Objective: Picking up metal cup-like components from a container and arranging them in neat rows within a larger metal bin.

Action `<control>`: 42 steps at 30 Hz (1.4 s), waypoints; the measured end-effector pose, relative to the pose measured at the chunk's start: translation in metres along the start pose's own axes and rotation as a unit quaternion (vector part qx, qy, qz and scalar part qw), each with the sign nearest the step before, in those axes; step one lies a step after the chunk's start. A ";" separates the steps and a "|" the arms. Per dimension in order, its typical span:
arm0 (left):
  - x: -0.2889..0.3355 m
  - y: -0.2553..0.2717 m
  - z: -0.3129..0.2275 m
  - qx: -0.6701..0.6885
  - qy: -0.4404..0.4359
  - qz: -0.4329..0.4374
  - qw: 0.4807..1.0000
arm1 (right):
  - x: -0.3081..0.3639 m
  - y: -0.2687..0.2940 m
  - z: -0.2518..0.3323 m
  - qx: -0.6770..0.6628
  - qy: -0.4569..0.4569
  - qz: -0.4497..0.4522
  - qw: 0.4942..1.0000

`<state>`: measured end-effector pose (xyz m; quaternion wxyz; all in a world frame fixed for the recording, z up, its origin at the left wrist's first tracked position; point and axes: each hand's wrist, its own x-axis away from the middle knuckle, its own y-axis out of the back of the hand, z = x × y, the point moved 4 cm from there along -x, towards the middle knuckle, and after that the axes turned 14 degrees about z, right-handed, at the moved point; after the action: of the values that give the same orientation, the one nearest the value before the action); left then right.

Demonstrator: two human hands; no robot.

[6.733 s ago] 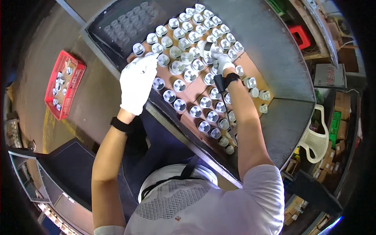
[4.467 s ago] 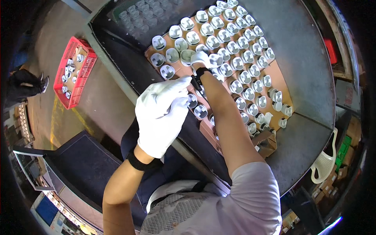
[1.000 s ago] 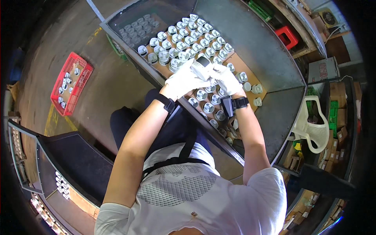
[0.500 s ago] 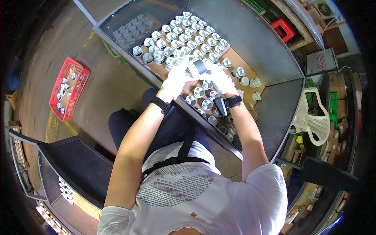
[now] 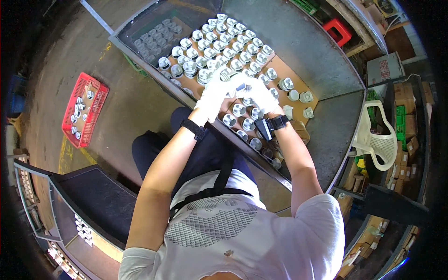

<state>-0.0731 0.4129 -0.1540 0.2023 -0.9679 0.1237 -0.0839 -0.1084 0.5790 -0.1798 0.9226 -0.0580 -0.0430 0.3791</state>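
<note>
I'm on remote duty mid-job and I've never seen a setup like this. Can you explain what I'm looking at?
There is no machine here: you see a person's own left hand and right hand, both in white gloves. The view comes from a wide fisheye camera worn on the head, looking down, so straight edges bend near the rim. Many round, silvery metal parts stand on a brown cardboard sheet inside grey walls. The hands hold one piece between them; glare hides exactly how each finger grips. Off to the left, on the floor, a red crate holds similar parts.
</note>
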 end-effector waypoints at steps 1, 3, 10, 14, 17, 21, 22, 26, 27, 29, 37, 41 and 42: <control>-0.006 0.007 0.007 -0.114 -0.037 -0.013 0.993 | -0.003 0.005 -0.005 0.009 -0.013 -0.003 1.000; -0.019 0.018 0.023 -0.290 -0.080 -0.031 0.953 | -0.009 0.014 -0.016 0.025 -0.041 -0.012 0.999; -0.038 0.033 0.044 -0.380 -0.026 -0.029 0.924 | -0.018 0.031 -0.003 0.208 -0.048 0.007 0.977; -0.031 0.032 0.036 -0.205 -0.042 0.019 0.978 | -0.039 0.048 0.023 0.317 -0.077 0.095 0.940; -0.015 0.006 0.011 -0.102 -0.065 0.031 0.992 | -0.050 0.071 0.014 0.382 -0.041 0.135 0.913; 0.001 0.003 -0.006 -0.090 -0.058 -0.008 0.994 | -0.057 0.054 0.030 0.387 -0.052 0.142 0.909; 0.000 0.008 -0.004 -0.091 -0.069 -0.008 0.993 | -0.057 0.042 0.042 0.380 -0.074 0.149 0.910; -0.004 0.013 0.003 -0.107 -0.083 -0.012 0.991 | -0.056 0.036 0.051 0.352 -0.107 0.154 0.917; -0.004 0.012 0.005 -0.112 -0.081 -0.017 0.990 | -0.055 0.040 0.046 0.352 -0.099 0.151 0.918; -0.006 0.014 0.008 -0.154 -0.103 -0.038 0.982 | -0.056 0.047 0.037 0.362 -0.080 0.146 0.917; -0.002 0.014 0.000 -0.247 -0.149 -0.075 0.954 | -0.057 0.031 0.051 0.391 -0.075 0.152 0.904; -0.005 0.013 0.002 -0.184 -0.151 -0.051 0.970 | -0.053 0.043 0.032 0.306 -0.070 0.142 0.939; -0.004 0.010 -0.001 -0.171 -0.151 -0.049 0.972 | -0.053 0.044 0.029 0.275 -0.060 0.141 0.949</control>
<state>-0.0796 0.4045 -0.1576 0.0459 -0.9945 0.0567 0.0755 -0.1803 0.5746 -0.1593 0.8355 0.2152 0.0164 0.5053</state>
